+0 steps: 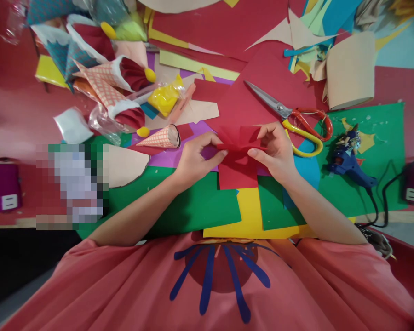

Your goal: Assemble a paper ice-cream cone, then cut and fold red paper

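Between my hands is a folded piece of red paper (239,149), raised over red and green sheets. My left hand (202,156) pinches its left edge between thumb and fingers. On the right edge, my right hand (274,154) holds it with thumb and bent fingers. Scissors (280,108) with red and yellow handles lie open just beyond my right hand. A small checkered paper cone (160,138) rests on its side to the left of my left hand. A beige paper piece with a curved edge (124,166) lies further left.
A blue glue gun (352,170) with a black cord sits at right on a green sheet (382,133). A beige paper cylinder (351,71) stands behind it. Several checkered cones with red fabric (134,76) lie at back left, near a yellow packet (165,97).
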### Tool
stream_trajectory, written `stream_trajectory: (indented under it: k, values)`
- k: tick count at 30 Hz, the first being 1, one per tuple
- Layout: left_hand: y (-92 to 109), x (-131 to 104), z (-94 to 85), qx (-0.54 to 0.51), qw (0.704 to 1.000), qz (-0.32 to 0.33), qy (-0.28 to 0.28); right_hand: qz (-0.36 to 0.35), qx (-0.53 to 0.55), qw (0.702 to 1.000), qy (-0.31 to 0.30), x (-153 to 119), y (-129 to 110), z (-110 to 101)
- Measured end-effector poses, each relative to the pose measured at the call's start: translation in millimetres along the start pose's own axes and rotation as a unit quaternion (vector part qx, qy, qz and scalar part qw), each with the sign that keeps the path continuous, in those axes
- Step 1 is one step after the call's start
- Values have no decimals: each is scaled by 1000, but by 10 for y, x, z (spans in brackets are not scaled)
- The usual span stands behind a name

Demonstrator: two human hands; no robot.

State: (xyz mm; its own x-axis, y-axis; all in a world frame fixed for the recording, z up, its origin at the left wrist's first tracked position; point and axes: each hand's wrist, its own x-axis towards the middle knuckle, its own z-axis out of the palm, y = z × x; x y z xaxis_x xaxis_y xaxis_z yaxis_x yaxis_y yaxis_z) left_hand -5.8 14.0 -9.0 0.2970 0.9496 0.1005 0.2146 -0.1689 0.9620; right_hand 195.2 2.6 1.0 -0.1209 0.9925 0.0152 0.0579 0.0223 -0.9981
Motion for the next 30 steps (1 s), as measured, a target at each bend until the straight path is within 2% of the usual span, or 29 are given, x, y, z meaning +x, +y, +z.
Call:
stream_trajectory:
  k: [6,12,18,30]
  values:
    - [8,-19,4,-3,999,-7,-52,-24,-5,999,23,-8,65,11]
    - [-21,-8,10,-64,996,-15,-55,-11,-46,999,7,-31,57,38]
    - [38,7,-5,4,997,-2,-71,6,-56,998,-31,-58,17,32]
    - [59,9,-3,56,997,1,-56,-30,-69,996,-43,-46,28,19]
